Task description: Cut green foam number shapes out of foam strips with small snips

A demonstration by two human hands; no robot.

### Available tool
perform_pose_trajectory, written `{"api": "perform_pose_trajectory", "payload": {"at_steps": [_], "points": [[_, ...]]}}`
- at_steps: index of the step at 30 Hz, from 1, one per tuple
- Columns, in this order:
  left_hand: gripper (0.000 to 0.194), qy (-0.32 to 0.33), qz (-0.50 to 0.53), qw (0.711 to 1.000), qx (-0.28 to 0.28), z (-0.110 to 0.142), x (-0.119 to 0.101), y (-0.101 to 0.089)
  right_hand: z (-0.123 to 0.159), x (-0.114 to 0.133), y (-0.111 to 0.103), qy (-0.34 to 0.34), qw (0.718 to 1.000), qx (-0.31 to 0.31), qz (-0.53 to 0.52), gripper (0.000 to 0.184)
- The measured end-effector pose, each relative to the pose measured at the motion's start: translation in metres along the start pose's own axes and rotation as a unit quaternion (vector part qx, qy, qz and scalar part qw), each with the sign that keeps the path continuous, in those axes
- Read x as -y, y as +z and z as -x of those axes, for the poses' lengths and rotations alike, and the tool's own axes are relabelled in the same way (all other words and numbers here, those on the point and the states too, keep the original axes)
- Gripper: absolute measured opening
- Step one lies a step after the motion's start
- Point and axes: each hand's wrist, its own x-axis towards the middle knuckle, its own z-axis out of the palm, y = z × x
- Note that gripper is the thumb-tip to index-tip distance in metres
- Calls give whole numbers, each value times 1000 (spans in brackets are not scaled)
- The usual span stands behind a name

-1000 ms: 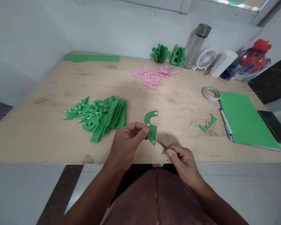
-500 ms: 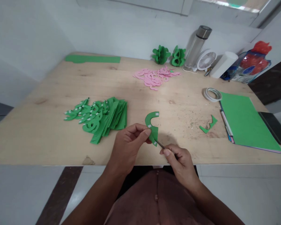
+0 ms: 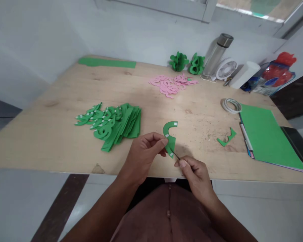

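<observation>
My left hand (image 3: 151, 151) is closed, pinching a curved green paper cutout (image 3: 166, 129) between thumb and fingers. The cutout has a hooked top, a few small white patches and a wider lower part. In my closed right hand (image 3: 193, 169) are small scissors (image 3: 176, 155), their handles mostly hidden by the fingers. The thin dark blades lie against the lower part of the cutout, at the edge of a pointed flap. To the left of my hands is a pile of green paper pieces (image 3: 121, 122), several of them curved with white patches.
Pink paper cutouts (image 3: 168, 84) lie farther back. A green paper scrap (image 3: 226, 138), tape rolls (image 3: 231, 106), pens (image 3: 246, 136), green sheets (image 3: 270, 134) and a phone (image 3: 299, 144) are on the right. Along the wall stand folded green shapes (image 3: 178, 61), a bottle (image 3: 218, 55) and a fan (image 3: 226, 69).
The scissors, a little apart from the cutout with blades spread at first, have moved left onto its lower part. The whole view has shifted slightly; my left hand keeps its hold.
</observation>
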Motion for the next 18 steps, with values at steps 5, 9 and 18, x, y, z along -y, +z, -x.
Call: {"api": "perform_pose_trajectory", "payload": {"at_steps": [5, 9, 18], "points": [[14, -11, 11, 1000, -2, 1, 1, 0, 1, -4, 1, -4, 1000, -9, 18, 32], [15, -16, 17, 1000, 0, 1, 1, -1, 1, -5, 1, -17, 999, -8, 30, 33], [13, 2, -7, 1000, -13, 0, 0, 0, -1, -1, 0, 0, 1000, -2, 13, 34]]}}
